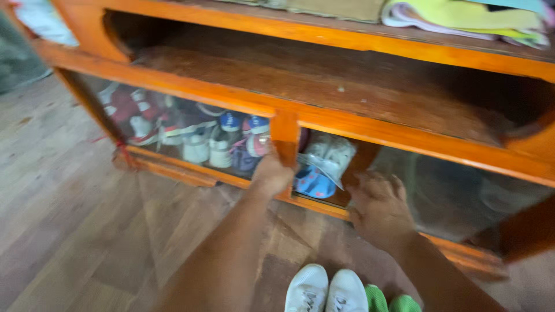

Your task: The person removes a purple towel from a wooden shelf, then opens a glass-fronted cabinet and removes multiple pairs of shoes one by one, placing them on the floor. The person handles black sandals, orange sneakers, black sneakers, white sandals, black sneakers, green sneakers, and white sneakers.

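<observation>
An orange wooden cabinet (370, 130) with sliding glass doors stands low in front of me. My left hand (272, 173) grips the upright wooden edge of the left glass door (167, 124). At the bottom rail by the gap between the doors, my right hand (378, 208) rests with its fingers apart, holding nothing. In that gap lie a blue shoe (312, 182) and a white shoe (329, 153). Several small shoes (219, 138) in red, white and blue show behind the left glass. The view is blurred.
A bare wooden shelf (324, 81) sits above the glass doors. Folded yellow and pink cloths (462, 20) lie on the cabinet top. A pair of white shoes (326, 292) and something green (390, 301) sit on the wooden floor (81, 231) near me.
</observation>
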